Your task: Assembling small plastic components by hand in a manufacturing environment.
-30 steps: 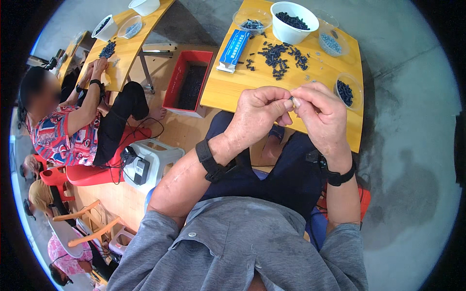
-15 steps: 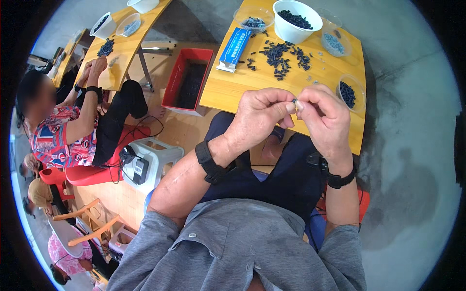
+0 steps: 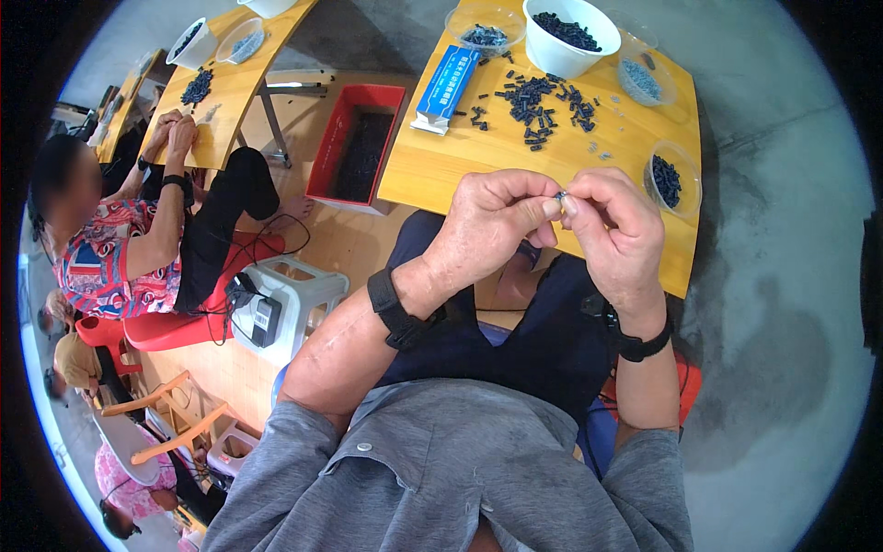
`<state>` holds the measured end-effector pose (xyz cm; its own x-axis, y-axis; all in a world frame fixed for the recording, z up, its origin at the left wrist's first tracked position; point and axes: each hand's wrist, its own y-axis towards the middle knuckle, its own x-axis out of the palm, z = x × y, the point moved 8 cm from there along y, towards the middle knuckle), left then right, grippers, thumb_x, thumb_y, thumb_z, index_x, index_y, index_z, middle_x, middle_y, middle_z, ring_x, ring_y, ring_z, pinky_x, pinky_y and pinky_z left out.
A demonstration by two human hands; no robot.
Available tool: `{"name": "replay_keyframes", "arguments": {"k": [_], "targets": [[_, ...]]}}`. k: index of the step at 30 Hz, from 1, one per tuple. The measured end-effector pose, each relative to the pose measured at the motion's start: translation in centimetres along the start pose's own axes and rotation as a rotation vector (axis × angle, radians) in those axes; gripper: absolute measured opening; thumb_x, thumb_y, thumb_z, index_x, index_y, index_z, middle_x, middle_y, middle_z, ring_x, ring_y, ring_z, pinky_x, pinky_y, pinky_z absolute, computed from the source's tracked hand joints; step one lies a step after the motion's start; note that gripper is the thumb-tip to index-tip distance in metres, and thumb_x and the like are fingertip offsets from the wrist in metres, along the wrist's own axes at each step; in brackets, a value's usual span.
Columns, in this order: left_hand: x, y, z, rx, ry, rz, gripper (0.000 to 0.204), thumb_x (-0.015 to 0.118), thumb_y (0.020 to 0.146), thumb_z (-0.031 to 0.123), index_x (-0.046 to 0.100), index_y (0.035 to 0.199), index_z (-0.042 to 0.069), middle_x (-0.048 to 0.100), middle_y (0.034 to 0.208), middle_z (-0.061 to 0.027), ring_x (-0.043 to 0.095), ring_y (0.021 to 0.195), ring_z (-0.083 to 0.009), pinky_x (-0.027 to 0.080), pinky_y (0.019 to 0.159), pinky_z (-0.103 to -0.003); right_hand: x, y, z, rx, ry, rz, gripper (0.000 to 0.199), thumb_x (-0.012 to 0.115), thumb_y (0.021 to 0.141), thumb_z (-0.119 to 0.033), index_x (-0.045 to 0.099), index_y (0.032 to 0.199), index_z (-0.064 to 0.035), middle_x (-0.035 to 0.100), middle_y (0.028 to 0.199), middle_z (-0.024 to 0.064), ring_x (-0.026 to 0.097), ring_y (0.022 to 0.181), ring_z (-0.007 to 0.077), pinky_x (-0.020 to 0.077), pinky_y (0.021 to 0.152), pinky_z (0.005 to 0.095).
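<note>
Over the table's near edge my left hand [image 3: 504, 216] and my right hand [image 3: 614, 221] meet, thumbs and fingertips pinched together. Between them is a tiny dark piece [image 3: 559, 195], mostly covered by the fingers; its exact kind is too small to tell. Beyond my hands, a loose pile of small black cylindrical parts [image 3: 532, 103] lies on the wooden table [image 3: 418, 175]. A few small clear bits [image 3: 598, 150] are scattered to the right of the pile. Close to my right hand stands a round clear tub [image 3: 676, 179] of black parts.
At the table's far side are a white bowl [image 3: 561, 60] of black parts, a clear tub [image 3: 474, 20] and a tub of pale blue bits [image 3: 642, 81]. A blue box [image 3: 448, 90] lies at left. A red bin [image 3: 329, 147] stands on the floor; a co-worker [image 3: 120, 230] sits left.
My hands stay pinched together in nearly the same place. The view has shifted slightly, and the co-worker's hands at the left table have moved a little.
</note>
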<state>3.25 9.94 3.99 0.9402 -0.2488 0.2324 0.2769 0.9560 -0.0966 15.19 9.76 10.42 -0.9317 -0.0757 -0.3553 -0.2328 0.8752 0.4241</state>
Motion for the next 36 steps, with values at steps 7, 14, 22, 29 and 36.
{"name": "replay_keyframes", "arguments": {"k": [7,14,22,29,36], "targets": [[0.1,0.4,-0.2,-0.017,-0.041,-0.025,0.012,0.059,0.089,0.008,0.066,0.092,-0.001,0.064,0.074,-0.0013,0.059,0.063,-0.0053,0.050,0.058,-0.020,-0.1,0.4,0.3,-0.016,-0.019,-0.050,0.011,0.063,0.076,0.008,0.058,0.083,0.0008,0.058,0.079,0.0095,0.059,0.068,0.0195,0.0463,0.060,0.0282],[-0.1,0.7,-0.7,-0.019,-0.071,-0.019,0.011,0.059,0.089,0.007,0.066,0.091,-0.001,0.064,0.074,-0.0011,0.059,0.062,-0.0053,0.050,0.058,-0.020,0.2,0.6,0.3,-0.069,-0.086,-0.108,0.011,0.063,0.076,0.006,0.058,0.083,0.0007,0.058,0.081,0.0097,0.059,0.071,0.0209,0.0468,0.061,0.0293],[-0.8,0.8,-1.4,-0.049,-0.028,-0.018,0.012,0.060,0.089,0.006,0.064,0.097,-0.001,0.065,0.077,-0.0028,0.061,0.064,-0.0067,0.046,0.054,-0.018,1.1,0.6,0.6,-0.116,-0.128,-0.156,0.011,0.062,0.077,0.006,0.058,0.085,0.0006,0.057,0.083,0.0109,0.058,0.071,0.0233,0.0469,0.062,0.0305],[-1.2,0.9,-4.6,-0.136,-0.067,0.039,0.012,0.057,0.087,0.003,0.065,0.092,-0.003,0.063,0.071,-0.0025,0.058,0.060,-0.0058,0.049,0.055,-0.021,2.3,-0.9,3.0,-0.022,-0.039,-0.138,0.006,0.059,0.081,0.003,0.056,0.085,0.0010,0.051,0.086,0.0123,0.055,0.073,0.0231,0.0464,0.063,0.0297],[-1.1,1.4,-7.1,-0.229,-0.008,-0.017,0.010,0.057,0.089,0.005,0.063,0.093,-0.002,0.063,0.076,-0.0023,0.059,0.064,-0.0073,0.049,0.060,-0.021,3.0,-2.2,14.3,0.666,0.312,-0.241,0.011,0.055,0.089,-0.011,0.058,0.085,-0.0013,0.060,0.073,0.0019,0.058,0.064,0.0092,0.0473,0.059,0.0241]]}}
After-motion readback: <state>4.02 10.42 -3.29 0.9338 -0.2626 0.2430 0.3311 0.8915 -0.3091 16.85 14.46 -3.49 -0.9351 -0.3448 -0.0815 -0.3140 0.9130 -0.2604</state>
